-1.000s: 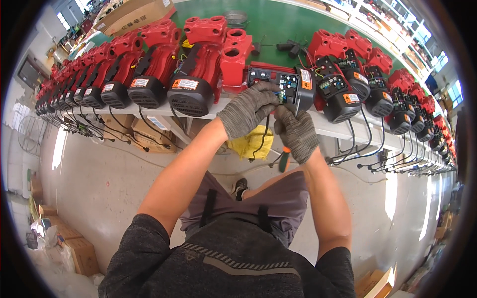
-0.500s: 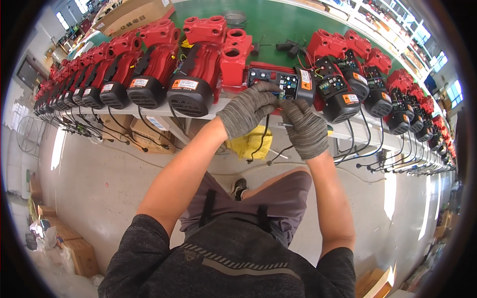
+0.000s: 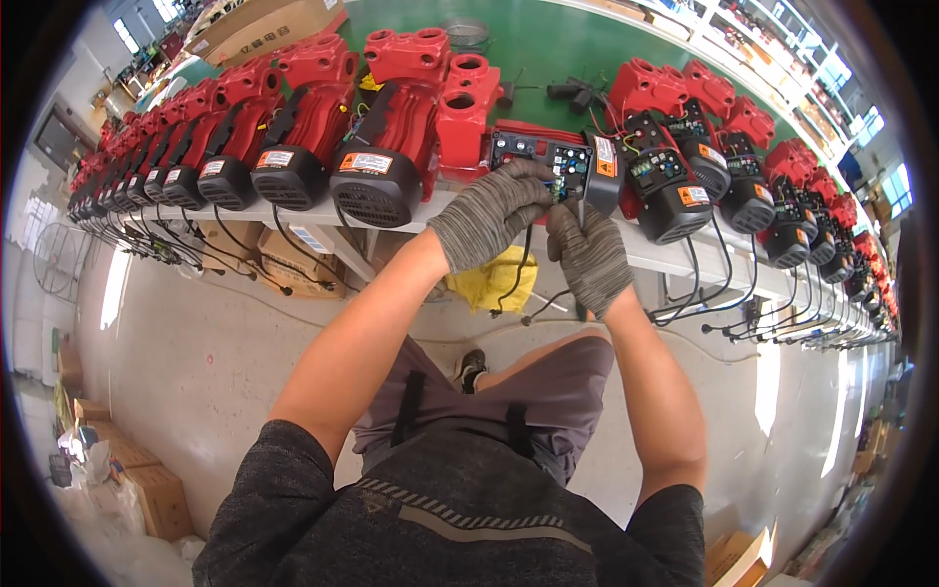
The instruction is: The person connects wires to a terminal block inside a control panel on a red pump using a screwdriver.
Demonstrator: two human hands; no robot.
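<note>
Head view: an opened pump [image 3: 604,186] lies lengthwise along the front edge of the bench [image 3: 553,34], btwn the L-side pumps [image 3: 377,186] and the R-side pumps [image 3: 677,210]; a cord [image 3: 529,266] hangs below the edge. Tight on both sides; room to move is over the floor [image 3: 235,362] in front and the green top behind. L hand [image 3: 497,217] is at the near edge of the pump's box, fingers together and bent by the circuit board [image 3: 571,160]; can't tell if they pinch anything. R hand [image 3: 589,256] is just beside it, fingers closed round a slim tool [image 3: 581,211], mostly hidden by the glove, w/ some metal shaft showing.

Vs. half a sec ago: R hand is closer to L hand, and the tool, crosswise then, now points up toward the box. L hand and pumps look unchanged.

Count: 2 gloved hands, 1 opened pump btwn the groups, 1 tool, 1 yellow cloth [image 3: 489,284] below the bench edge, 1 big carton [image 3: 269,37] back L. Far pumps too small for a sure no.
</note>
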